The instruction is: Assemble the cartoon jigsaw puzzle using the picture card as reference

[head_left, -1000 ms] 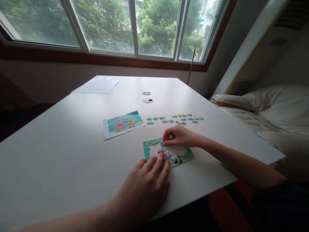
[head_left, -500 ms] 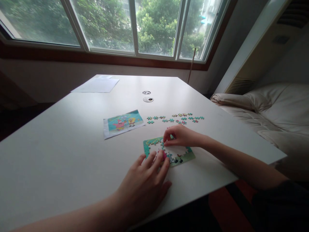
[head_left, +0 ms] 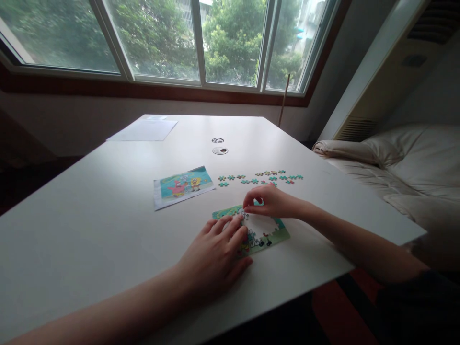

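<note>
A half-built cartoon jigsaw puzzle (head_left: 268, 234) with a green border lies near the front edge of the white table (head_left: 89, 211). My left hand (head_left: 215, 254) lies flat on its left part, fingers stretched out and covering that corner. My right hand (head_left: 268, 201) hovers over the puzzle's top edge with thumb and fingertips pinched together; a small piece may be between them, but I cannot make it out. Several loose teal and pink pieces (head_left: 262, 178) are scattered just beyond the right hand.
A printed reference picture (head_left: 183, 185) of the cartoon lies left of the loose pieces. A white sheet (head_left: 143, 129) sits at the far left corner. Two round cable holes (head_left: 220, 150) are mid-table. A cream sofa (head_left: 406, 163) stands to the right, windows behind.
My left hand has slid forward onto the puzzle's left part, covering more of it. My right hand has stayed pinched over the top edge, shifting only slightly.
</note>
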The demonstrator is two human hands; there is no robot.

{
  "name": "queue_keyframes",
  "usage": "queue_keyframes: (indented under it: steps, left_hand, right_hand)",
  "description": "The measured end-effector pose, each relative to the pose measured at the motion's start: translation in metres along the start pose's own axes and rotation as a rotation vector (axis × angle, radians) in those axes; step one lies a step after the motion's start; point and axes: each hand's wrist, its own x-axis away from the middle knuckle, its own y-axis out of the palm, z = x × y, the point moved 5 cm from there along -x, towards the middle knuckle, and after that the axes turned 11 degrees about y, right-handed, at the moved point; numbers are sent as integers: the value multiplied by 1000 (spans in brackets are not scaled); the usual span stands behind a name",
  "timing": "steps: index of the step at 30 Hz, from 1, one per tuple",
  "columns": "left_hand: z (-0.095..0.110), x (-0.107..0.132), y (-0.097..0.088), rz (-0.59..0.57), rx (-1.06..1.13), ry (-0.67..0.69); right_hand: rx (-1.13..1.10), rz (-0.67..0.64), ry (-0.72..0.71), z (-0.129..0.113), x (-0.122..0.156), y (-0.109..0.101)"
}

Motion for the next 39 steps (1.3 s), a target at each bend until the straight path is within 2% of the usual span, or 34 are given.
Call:
queue_keyframes:
  steps: [9, 16, 19, 22, 26, 29, 31, 35, 39]
  left_hand:
    - [2, 2, -1, 104, -33, 2]
    - [17, 8, -7, 356, -238, 195]
    - [19, 10, -8, 463, -260, 198]
    - [19, 10, -8, 487, -251, 188]
    - [17, 10, -7, 495, -261, 171]
    - [16, 10, -5, 489, -265, 161]
    - [15, 11, -4, 506, -267, 153]
    - [16, 12, -4, 523, -282, 152]
    - [15, 12, -4, 531, -294, 153]
  right_hand:
    - [2, -13, -22, 3, -2, 9]
    - [-22, -6, -32, 2, -2, 10]
    - [-32, -7, -39, 3, -2, 7]
    - [-27, 40, -4, 12, -4, -6]
    - [23, 204, 123, 46, -6, -43]
    - [153, 330, 273, 88, -2, -73]
    - [250, 359, 370, 119, 2, -86]
    - [306, 321, 490, 164, 7, -93]
    - [299, 264, 513, 178, 6, -86]
